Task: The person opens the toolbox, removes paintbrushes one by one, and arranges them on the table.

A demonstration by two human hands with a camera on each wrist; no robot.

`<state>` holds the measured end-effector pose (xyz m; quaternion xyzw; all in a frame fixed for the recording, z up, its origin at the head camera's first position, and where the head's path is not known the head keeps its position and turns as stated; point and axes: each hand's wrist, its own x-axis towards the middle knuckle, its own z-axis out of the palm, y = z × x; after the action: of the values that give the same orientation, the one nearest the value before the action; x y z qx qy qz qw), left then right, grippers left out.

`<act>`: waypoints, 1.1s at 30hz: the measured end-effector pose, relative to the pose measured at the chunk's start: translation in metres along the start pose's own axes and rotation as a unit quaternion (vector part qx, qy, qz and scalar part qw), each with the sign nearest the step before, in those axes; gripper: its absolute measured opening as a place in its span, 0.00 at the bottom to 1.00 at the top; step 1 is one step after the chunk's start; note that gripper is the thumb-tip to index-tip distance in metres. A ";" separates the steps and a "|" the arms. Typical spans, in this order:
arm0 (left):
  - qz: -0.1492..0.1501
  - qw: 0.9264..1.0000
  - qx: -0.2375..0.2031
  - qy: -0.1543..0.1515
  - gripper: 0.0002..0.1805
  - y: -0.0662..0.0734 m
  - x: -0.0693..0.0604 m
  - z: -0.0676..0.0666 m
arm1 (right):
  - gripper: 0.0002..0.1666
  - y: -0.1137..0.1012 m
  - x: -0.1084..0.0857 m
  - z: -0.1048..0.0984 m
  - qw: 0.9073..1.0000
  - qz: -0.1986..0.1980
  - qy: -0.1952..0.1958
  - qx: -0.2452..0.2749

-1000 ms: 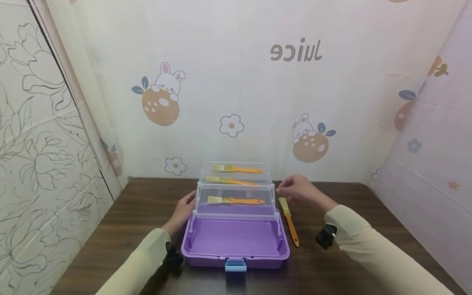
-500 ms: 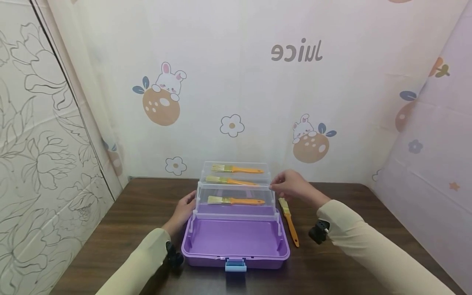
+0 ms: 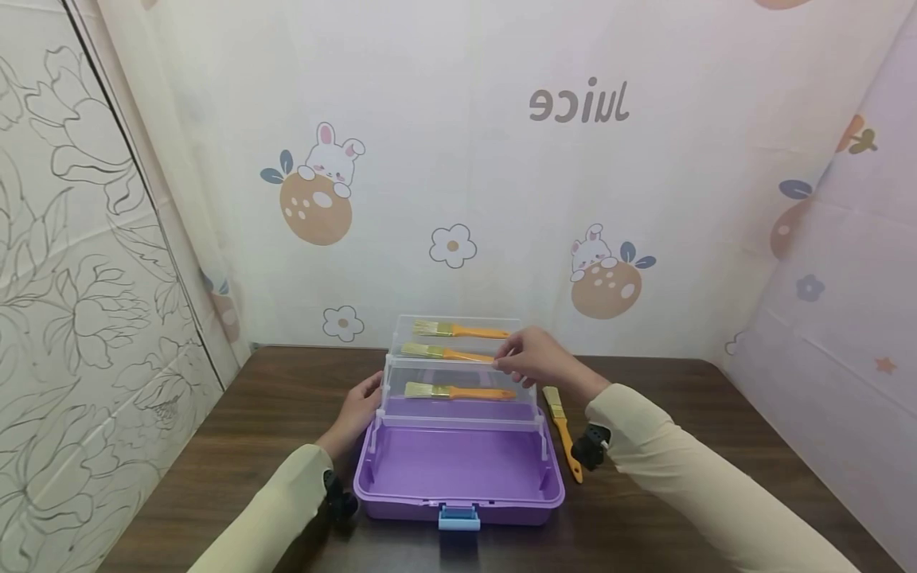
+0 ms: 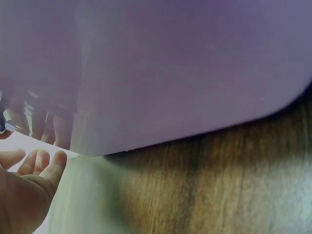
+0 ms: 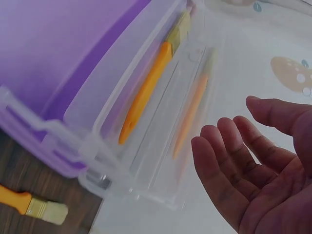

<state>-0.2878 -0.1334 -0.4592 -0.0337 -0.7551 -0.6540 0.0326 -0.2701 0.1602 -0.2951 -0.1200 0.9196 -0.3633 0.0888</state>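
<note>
A purple box (image 3: 458, 516) stands open on the table, with clear trays (image 3: 458, 414) raised in steps at its back. Flat paintbrushes with orange handles lie in them: one brush (image 3: 458, 391) in the lower tray, a second brush (image 3: 440, 352) behind it, and a third brush (image 3: 462, 330) highest. My right hand (image 3: 540, 362) hovers over the trays' right end, its fingertips near the second brush's handle. In the right wrist view its fingers are loosely bent and hold nothing. At the box's left side my left hand (image 3: 358, 407) rests with its fingertips at the wall.
Another paintbrush (image 3: 563, 434) lies on the dark wooden table (image 3: 666, 469), just right of the box. A light blue latch (image 3: 458, 517) sits on the box's front. A printed curtain (image 3: 458, 159) hangs behind the table.
My right hand has moved left from beside the trays to over their right end, near the second brush's handle. My left hand and the brushes have stayed in place.
</note>
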 end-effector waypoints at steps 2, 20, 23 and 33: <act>-0.002 1.000 0.002 0.000 0.27 0.001 0.000 0.000 | 0.09 -0.004 0.002 0.003 1.000 -0.009 -0.001 -0.011; -0.005 1.000 -0.002 0.001 0.27 0.001 -0.001 0.000 | 0.04 -0.019 0.017 0.038 0.996 -0.064 -0.017 -0.062; -0.002 1.000 -0.001 0.002 0.27 0.000 -0.001 0.001 | 0.03 -0.015 0.018 0.044 0.993 -0.088 -0.016 -0.075; -0.010 1.000 -0.009 -0.006 0.28 0.001 -0.001 0.000 | 0.10 -0.013 0.020 0.061 0.983 -0.098 -0.021 -0.152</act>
<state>-0.2865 -0.1336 -0.4578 -0.0303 -0.7500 -0.6604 0.0208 -0.2721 0.1056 -0.3321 -0.2289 0.9458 -0.2241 0.0529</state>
